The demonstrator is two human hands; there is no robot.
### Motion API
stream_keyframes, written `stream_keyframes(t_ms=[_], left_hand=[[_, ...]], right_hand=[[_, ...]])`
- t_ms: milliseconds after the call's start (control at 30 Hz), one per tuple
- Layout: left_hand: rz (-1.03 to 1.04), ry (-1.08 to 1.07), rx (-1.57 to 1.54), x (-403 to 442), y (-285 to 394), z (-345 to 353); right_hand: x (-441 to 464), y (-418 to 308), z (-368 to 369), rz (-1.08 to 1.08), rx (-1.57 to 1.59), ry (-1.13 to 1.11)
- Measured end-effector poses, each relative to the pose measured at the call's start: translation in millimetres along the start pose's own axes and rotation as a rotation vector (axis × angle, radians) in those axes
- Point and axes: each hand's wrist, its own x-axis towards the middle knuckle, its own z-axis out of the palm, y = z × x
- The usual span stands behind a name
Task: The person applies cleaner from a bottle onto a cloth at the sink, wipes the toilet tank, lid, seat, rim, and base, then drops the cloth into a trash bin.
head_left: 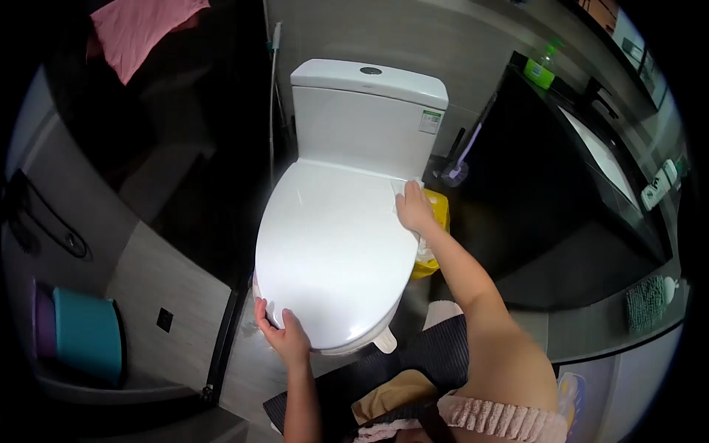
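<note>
A white toilet with its lid (336, 247) down fills the middle of the head view. Near the hinge, at the lid's rear right, my right hand (415, 207) presses a white tissue (399, 193) against the surface. At the front left edge rests my left hand (286, 336), its thumb on top of the lid and the fingers apart around the rim. Behind the lid rises the tank (362, 133) with a round flush button (371, 71) on top. A yellow-lined bin (442, 210) stands just right of the bowl, partly hidden by my right forearm.
A toilet brush (458, 168) stands behind the bin. To the right is a dark vanity with a sink (602, 155) and a green soap bottle (540, 70). Teal bucket (87, 334) and purple bucket lie at left, past a dark threshold. A pole (275, 96) leans by the tank.
</note>
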Motion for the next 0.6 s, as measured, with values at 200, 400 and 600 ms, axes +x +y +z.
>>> stream_keyframes(t_ms=[200, 400, 600], left_hand=[[0.048, 0.02, 0.13, 0.7, -4.0, 0.3], [0.032, 0.022, 0.118, 3.3, -5.8, 0.6], [0.018, 0.021, 0.023, 4.5, -8.0, 2.1]], right_hand=[[19.0, 1.3, -7.6, 0.132, -0.175, -0.02], [65.5, 19.0, -1.6, 0.281, 0.054, 0.161], [84.7, 23.5, -87.7, 0.075, 1.055, 0.826]])
